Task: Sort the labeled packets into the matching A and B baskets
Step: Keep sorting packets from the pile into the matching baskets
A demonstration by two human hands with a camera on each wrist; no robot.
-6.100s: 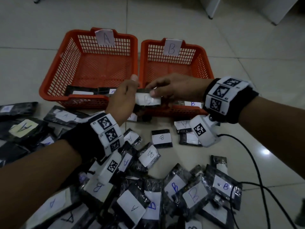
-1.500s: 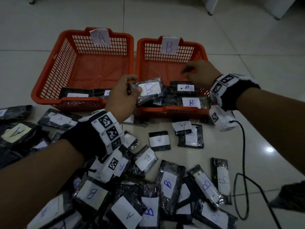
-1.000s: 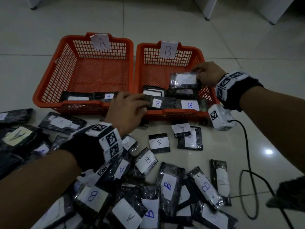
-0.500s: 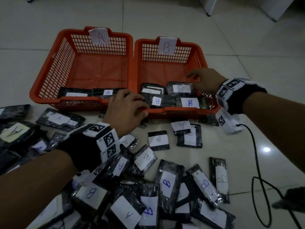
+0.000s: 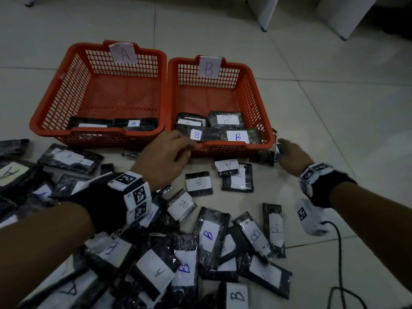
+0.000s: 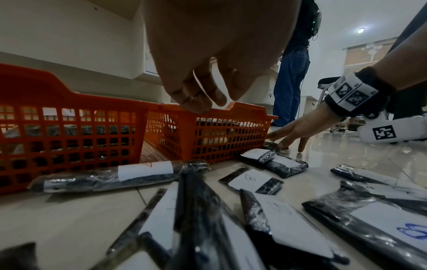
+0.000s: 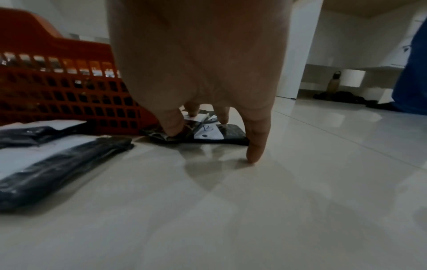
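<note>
Orange B basket (image 5: 266, 121) edge beside right hand (image 5: 292, 156).

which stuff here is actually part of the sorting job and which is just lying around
Part of the job:
- basket A
- basket B
- loose labeled packets on the floor
- packet by basket B's right corner, touched by the right hand
- left hand, empty, at basket B's front rim

Just lying about:
- black cable
- white furniture legs
- standing person's legs
</note>
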